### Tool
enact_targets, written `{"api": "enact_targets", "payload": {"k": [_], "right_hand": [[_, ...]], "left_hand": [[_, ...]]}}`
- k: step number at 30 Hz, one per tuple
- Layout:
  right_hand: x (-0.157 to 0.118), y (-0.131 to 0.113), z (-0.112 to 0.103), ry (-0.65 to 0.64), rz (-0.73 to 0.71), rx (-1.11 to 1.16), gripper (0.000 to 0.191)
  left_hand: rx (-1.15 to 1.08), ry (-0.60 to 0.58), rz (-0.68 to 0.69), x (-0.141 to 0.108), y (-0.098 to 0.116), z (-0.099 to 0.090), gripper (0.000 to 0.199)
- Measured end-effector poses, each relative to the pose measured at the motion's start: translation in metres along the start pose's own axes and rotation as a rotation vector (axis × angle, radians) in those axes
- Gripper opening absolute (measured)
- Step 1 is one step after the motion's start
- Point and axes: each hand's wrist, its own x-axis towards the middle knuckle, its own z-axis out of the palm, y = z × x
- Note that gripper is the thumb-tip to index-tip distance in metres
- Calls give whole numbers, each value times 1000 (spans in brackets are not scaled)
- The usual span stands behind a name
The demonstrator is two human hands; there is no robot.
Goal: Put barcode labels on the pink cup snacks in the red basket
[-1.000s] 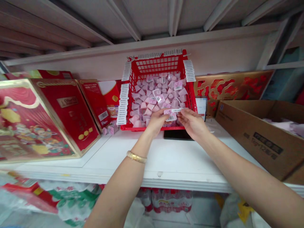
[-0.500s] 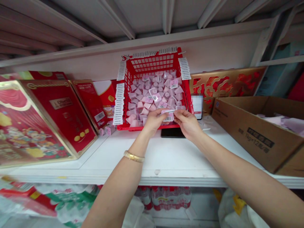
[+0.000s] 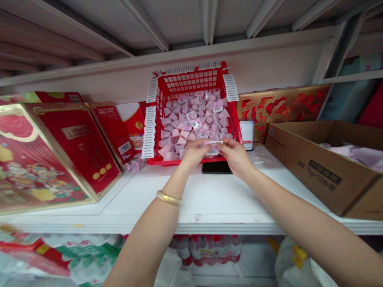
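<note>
Between my two hands, at the front rim of a red plastic basket, is a small pink jelly cup with a barcode on its lid. A narrow white sticker lies along the lid's upper edge. My left hand pinches the cup's left side. On the other side, my right hand is closed on it, thumb near the sticker's right end. Many similar pink and lilac cups fill the basket. Strips of white printed labels hang along its rim.
A black phone lies on the white shelf below my hands. At right stands an open cardboard box holding lilac packs. Red gift boxes are at left. Two loose cups lie beside them. Metal shelf beams run overhead.
My right thumb has moved left along the white sticker, onto the lid of the jelly cup. My hands are closer together; the view has shifted slightly.
</note>
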Motion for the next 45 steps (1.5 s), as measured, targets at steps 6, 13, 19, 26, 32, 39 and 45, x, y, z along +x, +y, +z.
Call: {"api": "enact_targets", "payload": {"k": [6,13,19,26,32,39,45], "right_hand": [[1,2,-2,-33,-10,-34,32],[2,4,-2,-16,-22,-44,33],[1,5,-2,-15,-27,-66,30],[2,5,-3,-43,-19,-69,24],[2,4,-2,-40,-19,-65,23],[1,4,-2,-25,-31,-89,25],[-1,2,0,-18,-29,-93,29]], "left_hand": [[11,-19,-7,1,-1,0,36],[24,-37,8,-1,2,0,34],[26,-42,4,-3,3,1,33],[27,-48,-2,-2,3,1,30],[18,-46,0,-1,3,1,30],[106,-18,50,-1,1,-1,30],[94,-26,24,0,0,2,32]]}}
